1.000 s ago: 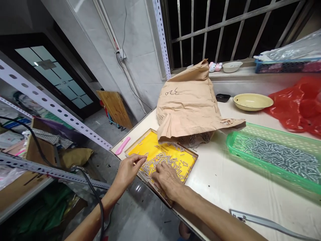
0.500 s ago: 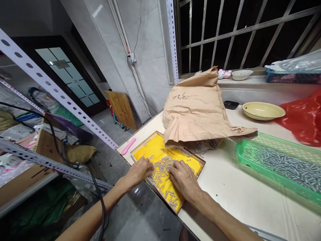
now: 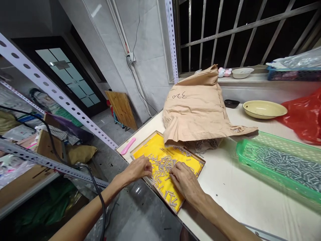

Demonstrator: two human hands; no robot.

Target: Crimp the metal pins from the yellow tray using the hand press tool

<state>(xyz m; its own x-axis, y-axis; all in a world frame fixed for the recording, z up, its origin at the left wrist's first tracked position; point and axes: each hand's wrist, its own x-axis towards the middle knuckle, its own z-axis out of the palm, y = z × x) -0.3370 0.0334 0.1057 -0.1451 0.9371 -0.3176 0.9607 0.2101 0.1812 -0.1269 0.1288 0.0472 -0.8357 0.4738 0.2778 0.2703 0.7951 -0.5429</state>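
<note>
A shallow tray (image 3: 178,211) with a yellow lining sits at the table's corner. Many small silvery metal pieces, like short screws or springs, lie loose on the lining, with a heap of metal pieces (image 3: 164,165) in the middle. My left hand (image 3: 140,166) is over the tray's left edge, fingers curled and closed; what they hold, if anything, is hidden. At the right of the heap, my right hand (image 3: 184,179) rests low with bent fingers closed beside the metal pieces. Its fingertips are mostly out of sight.
Behind the tray lies an open brown paper bag (image 3: 195,107) with more metal pieces at its mouth. A green basket (image 3: 240,152) full of metal pieces stands right. A pink handle-like tool (image 3: 128,146), yellow dish (image 3: 264,109) and red plastic bag (image 3: 303,117) are also around. A black cable (image 3: 101,204) crosses my left forearm.
My left hand has shifted slightly left and its fingers have curled in more. My right hand has moved only a little beside the heap.
</note>
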